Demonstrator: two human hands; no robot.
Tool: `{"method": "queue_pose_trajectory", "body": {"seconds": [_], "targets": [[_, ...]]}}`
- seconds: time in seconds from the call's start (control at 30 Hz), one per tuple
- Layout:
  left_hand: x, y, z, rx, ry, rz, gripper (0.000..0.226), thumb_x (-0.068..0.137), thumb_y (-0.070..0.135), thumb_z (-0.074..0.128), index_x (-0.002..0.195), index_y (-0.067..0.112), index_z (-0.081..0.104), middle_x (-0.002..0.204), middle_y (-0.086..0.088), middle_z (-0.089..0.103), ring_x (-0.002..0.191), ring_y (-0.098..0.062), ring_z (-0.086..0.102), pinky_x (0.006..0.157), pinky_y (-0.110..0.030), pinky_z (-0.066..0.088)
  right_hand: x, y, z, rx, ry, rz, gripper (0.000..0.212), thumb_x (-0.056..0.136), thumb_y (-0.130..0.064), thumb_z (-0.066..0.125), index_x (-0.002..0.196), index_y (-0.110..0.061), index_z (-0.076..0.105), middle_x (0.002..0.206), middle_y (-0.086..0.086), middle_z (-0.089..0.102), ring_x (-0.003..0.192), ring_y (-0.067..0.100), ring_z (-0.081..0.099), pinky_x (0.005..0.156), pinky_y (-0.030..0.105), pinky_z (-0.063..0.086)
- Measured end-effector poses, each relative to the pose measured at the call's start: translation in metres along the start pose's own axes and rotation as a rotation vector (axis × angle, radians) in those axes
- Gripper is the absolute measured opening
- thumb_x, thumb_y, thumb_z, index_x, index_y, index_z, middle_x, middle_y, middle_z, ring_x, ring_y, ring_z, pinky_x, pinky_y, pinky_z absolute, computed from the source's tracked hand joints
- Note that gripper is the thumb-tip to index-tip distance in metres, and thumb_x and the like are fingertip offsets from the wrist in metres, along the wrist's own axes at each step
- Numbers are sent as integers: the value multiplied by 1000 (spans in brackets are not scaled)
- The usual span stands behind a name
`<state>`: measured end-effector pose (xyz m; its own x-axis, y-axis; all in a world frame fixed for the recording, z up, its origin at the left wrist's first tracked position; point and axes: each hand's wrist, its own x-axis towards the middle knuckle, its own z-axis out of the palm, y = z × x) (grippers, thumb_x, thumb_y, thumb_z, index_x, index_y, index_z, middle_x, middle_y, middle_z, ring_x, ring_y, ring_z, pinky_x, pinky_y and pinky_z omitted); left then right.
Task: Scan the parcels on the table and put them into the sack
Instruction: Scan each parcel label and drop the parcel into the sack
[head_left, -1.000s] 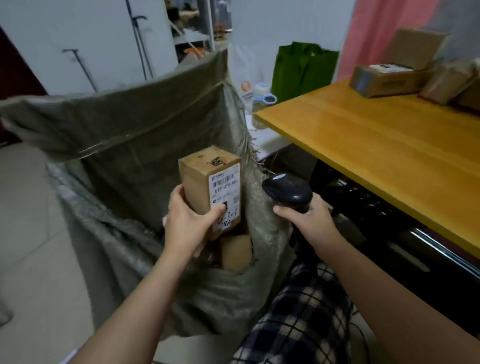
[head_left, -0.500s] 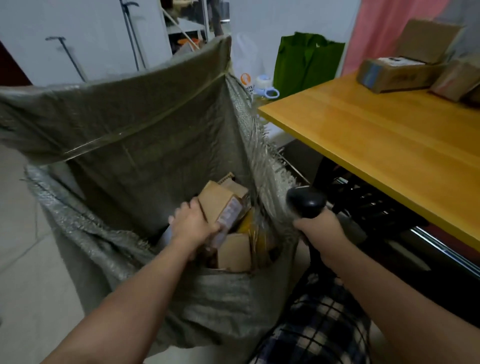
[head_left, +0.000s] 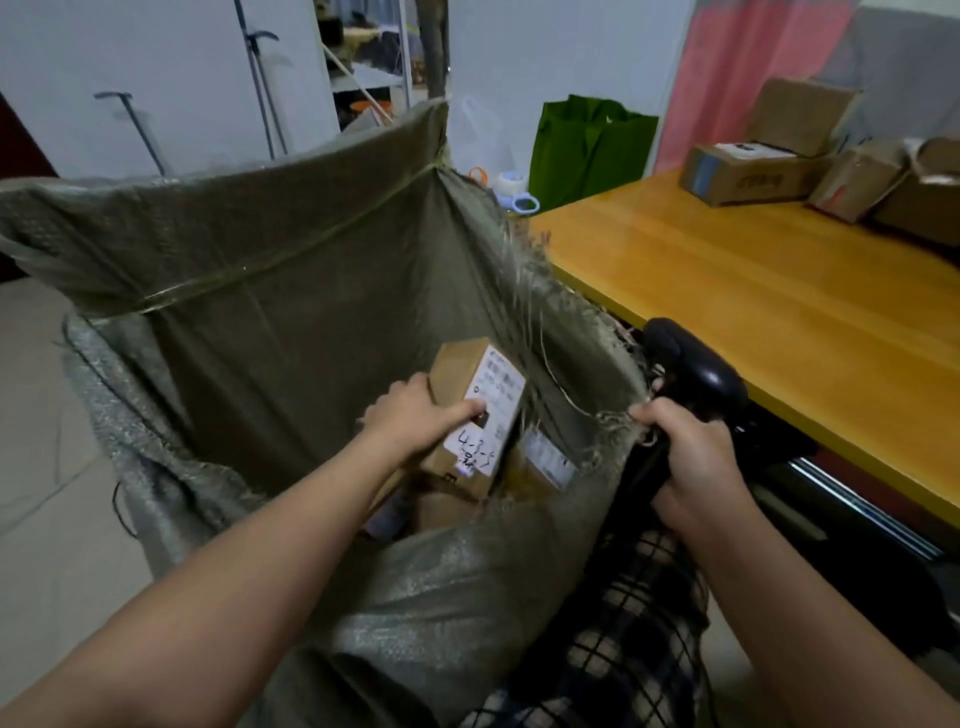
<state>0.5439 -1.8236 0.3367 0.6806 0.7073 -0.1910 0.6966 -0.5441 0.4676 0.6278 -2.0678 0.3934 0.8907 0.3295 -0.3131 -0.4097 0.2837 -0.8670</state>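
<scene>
A small cardboard parcel (head_left: 460, 366) is gripped by the left hand (head_left: 415, 423) inside the open mouth of the grey-green woven sack (head_left: 291, 322), close to the sack's right wall. The fingers are curled round the parcel's left side and the thumb is pressed on its white label (head_left: 493, 400), where handwriting is seen at the lower end. The parcel is held tilted above other cartons (head_left: 447, 506) lying at the bottom of the sack; whether it is touching them cannot be told.

A black scanner (head_left: 696, 374) is held by the right hand (head_left: 693, 467), whose fingers are wrapped tightly round the handle. It is held just outside the sack's frayed right rim, which is touched by the thumb. The scanner's head is seen just below the near edge of the wooden table (head_left: 779, 322).

Several brown boxes (head_left: 753, 182) are stacked at the table's far right corner. A green bag (head_left: 587, 150) is stood beyond the table's far left corner, and checked cloth (head_left: 639, 623) is seen under the right forearm.
</scene>
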Motion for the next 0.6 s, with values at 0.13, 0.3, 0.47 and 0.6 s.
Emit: {"method": "queue_pose_trajectory", "body": {"seconds": [0.13, 0.3, 0.47, 0.6], "targets": [[-4, 15, 35, 36, -70, 17, 94, 66, 82, 56, 132, 17, 47, 131, -12, 57, 117, -32, 54, 95, -40, 46, -3, -8, -17, -207, -45, -92, 23, 80, 6, 62, 73, -14, 55, 51, -5, 52, 49, 11, 56, 42, 23, 42], [0, 35, 47, -4, -7, 76, 75, 81, 70, 52, 129, 12, 50, 125, -12, 60, 112, -32, 57, 86, -35, 46, 11, -5, -16, -477, -72, -192, 23, 75, 6, 63, 69, -14, 54, 47, -11, 46, 46, 5, 46, 42, 19, 37], [0, 45, 27, -5, 132, 216, 51, 89, 45, 56, 130, 13, 53, 124, -14, 57, 115, -33, 52, 97, -39, 44, 49, 1, -24, -625, 80, -153, 22, 74, 0, 64, 94, -9, 61, 66, 6, 58, 54, 17, 52, 53, 25, 40], [-9, 69, 11, -11, 157, 351, 47, 91, 40, 56, 130, 16, 53, 125, -10, 57, 115, -31, 52, 98, -41, 44, 61, 2, -34, -782, 101, -181, 41, 76, -13, 73, 113, -17, 56, 88, 6, 67, 77, 23, 66, 68, 34, 55]]}}
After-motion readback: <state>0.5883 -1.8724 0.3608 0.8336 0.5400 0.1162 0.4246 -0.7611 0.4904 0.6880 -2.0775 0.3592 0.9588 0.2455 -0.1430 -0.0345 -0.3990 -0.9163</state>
